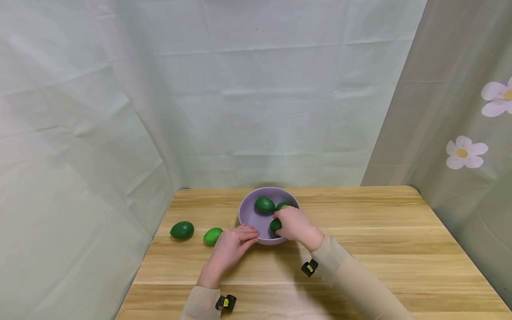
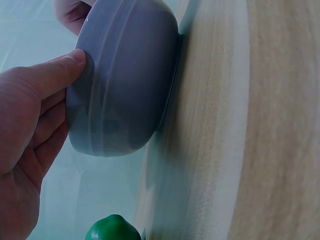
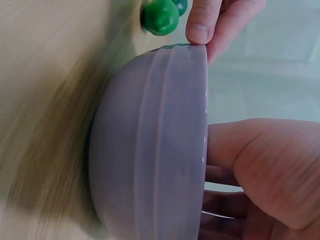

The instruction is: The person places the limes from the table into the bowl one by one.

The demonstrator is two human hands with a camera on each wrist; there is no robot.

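A lilac bowl (image 1: pixel 249 214) stands on the wooden table, with several dark green oval fruits inside, one of them (image 1: pixel 265 205) towards the back. My left hand (image 1: pixel 233 243) pinches the near left rim; in the left wrist view its thumb (image 2: pixel 75 57) lies on the bowl's outer wall (image 2: pixel 130 80). Reaching over the near right rim, my right hand (image 1: pixel 297 226) grips a dark green oval fruit (image 1: pixel 275 226) inside the bowl. In the right wrist view, the bowl wall (image 3: pixel 150 140) hides those fingertips and the fruit.
Left of the bowl, a bright green lime (image 1: pixel 213 236) lies close to my left hand. Farther left is another dark green oval fruit (image 1: pixel 182 230). Pale curtains (image 1: pixel 272 111) hang behind the table (image 1: pixel 380 266) and at both sides.
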